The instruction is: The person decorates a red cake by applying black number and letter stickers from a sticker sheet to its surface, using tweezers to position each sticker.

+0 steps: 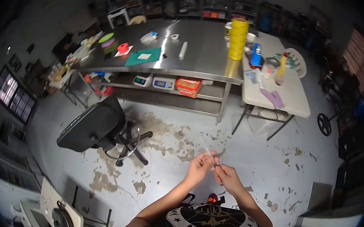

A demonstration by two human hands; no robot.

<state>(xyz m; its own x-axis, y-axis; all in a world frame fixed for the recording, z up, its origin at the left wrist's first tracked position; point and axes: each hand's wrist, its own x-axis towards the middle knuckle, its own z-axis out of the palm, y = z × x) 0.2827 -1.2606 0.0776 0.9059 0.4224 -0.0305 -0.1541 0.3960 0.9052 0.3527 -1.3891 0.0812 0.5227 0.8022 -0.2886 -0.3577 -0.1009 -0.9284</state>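
In front of my body, over the floor, my two hands meet. My left hand (pixel 200 166) is closed, its thumb and fingers pinching a thin translucent piece (pixel 207 148) whose narrow end points up and away from me. Just below and to the right, my right hand (pixel 228 179) is closed too, fingertips up against those of the left. Something small and dark shows between the fingertips; I cannot tell what the right hand holds.
Ahead stands a long metal table (pixel 209 36) with a green cutting mat (pixel 152 55) and a tall yellow roll (pixel 238 39). A white folding table (pixel 296 98) adjoins it at right. A black office chair (pixel 93 122) stands left, and a pot with a lid (pixel 62 223) lower left.
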